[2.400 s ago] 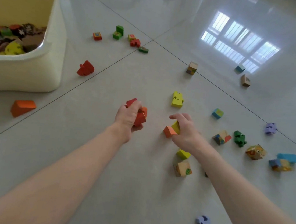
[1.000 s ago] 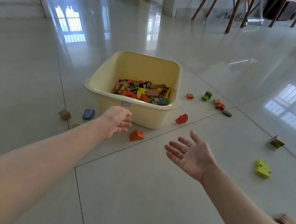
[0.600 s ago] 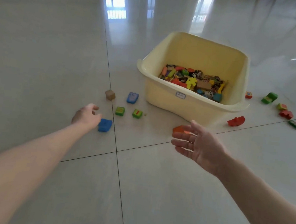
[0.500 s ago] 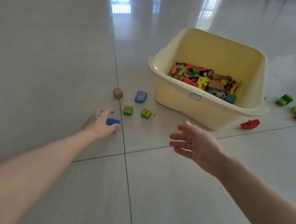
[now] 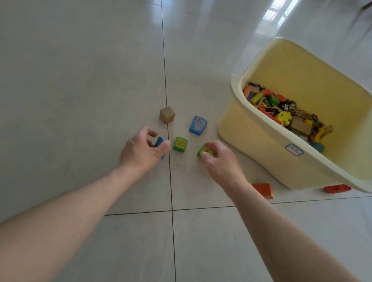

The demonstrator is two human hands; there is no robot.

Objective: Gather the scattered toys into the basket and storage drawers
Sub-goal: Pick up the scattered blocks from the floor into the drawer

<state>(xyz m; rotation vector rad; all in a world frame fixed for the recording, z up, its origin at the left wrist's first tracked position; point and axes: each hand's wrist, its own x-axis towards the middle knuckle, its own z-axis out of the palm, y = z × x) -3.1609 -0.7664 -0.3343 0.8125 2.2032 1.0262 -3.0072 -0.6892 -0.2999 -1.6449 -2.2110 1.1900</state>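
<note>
The pale yellow basket (image 5: pixel 329 169) stands on the tiled floor at the right, holding several coloured toy blocks. My left hand (image 5: pixel 141 151) grips a blue block (image 5: pixel 159 143) on the floor left of the basket. My right hand (image 5: pixel 218 160) pinches a green block (image 5: pixel 203 151) with its fingertips. Between the two hands lies a second green block (image 5: pixel 180 144) with a yellow face. Beyond it sit a blue picture block (image 5: pixel 198 125) and a plain brown cube (image 5: pixel 167 115).
An orange wedge block (image 5: pixel 263 190) lies by my right forearm, near the basket's front corner. A red block (image 5: pixel 337 188) peeks out under the basket's right rim, with more small toys at the far right edge. Glossy floor tiles stretch all around.
The view swung down toward the blocks left of the basket. My left hand closed on the blue block. My right hand moved from open in the air down onto the green block.
</note>
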